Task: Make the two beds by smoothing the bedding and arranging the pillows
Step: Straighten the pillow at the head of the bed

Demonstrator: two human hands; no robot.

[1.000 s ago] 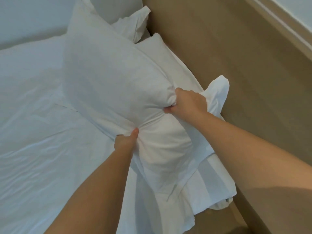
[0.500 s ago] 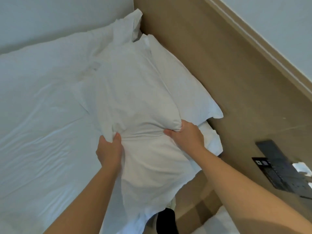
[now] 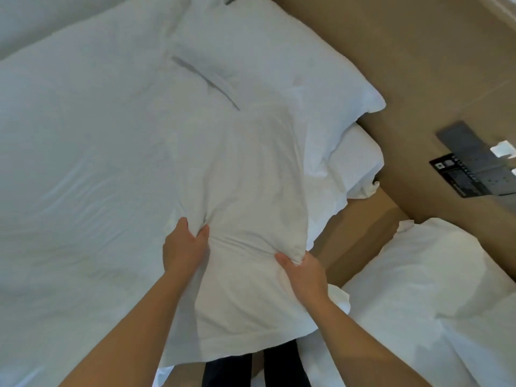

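A white pillow (image 3: 245, 174) lies over the near edge of the left bed (image 3: 83, 152), its loose case end hanging toward me. My left hand (image 3: 184, 247) grips a bunch of the pillow's fabric at its left side. My right hand (image 3: 301, 272) pinches the pillow's lower right corner. A second white pillow (image 3: 273, 57) lies flat behind it against the tan headboard (image 3: 418, 51). The right bed (image 3: 435, 289) shows at the lower right, covered in white bedding.
A dark control panel (image 3: 474, 163) is set in the headboard wall between the beds. A narrow tan gap (image 3: 360, 236) separates the two beds. My dark trouser legs (image 3: 251, 367) show at the bottom.
The pillow has come down from upright to lying on the bed and been drawn toward me. Both hands kept their hold. The view swung right, bringing the second bed into sight.
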